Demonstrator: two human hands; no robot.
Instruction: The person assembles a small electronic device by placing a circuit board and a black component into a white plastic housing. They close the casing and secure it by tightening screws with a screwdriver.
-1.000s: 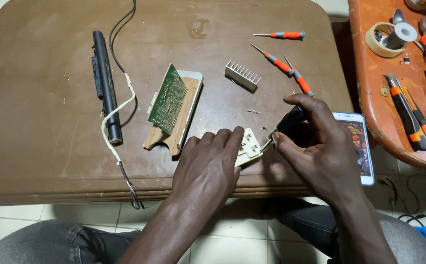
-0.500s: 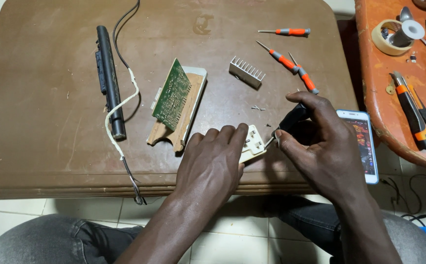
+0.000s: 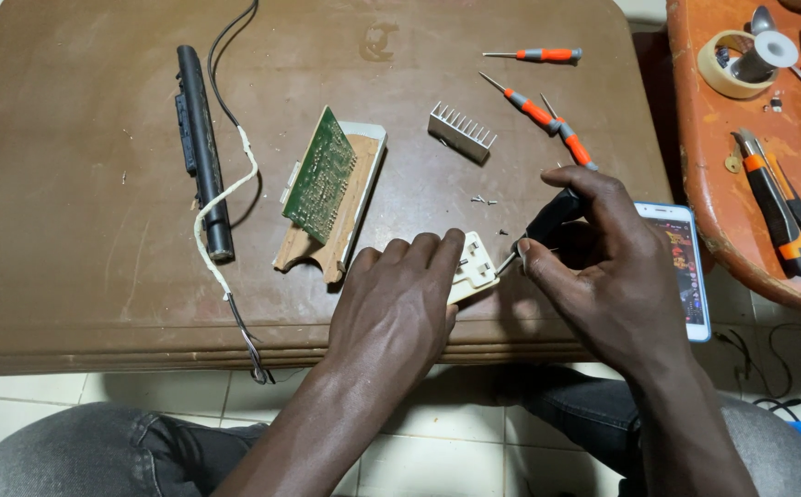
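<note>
At table's 5 o'clock edge: left hand (image 3: 398,308) fingers clamp white plug (image 3: 473,268); right hand (image 3: 603,267) pinches black-handled screwdriver (image 3: 547,221), tip at plug's 3 o'clock. Risk: tip slips, plug drops off edge.

Soft, even light falls from above, moderately bright and warm in tone. The brown worktop (image 3: 97,230) shows a dull sheen toward 12 o'clock, with no hard glare. Shadows are faint and short: a soft one lies under the left hand (image 3: 396,304) at the worktop's near edge, and the floor tiles (image 3: 69,405) toward 6 o'clock sit darker. Focus is sharp across the centre. Straight edges bow slightly toward 9 and 3 o'clock from a wide lens.
</note>
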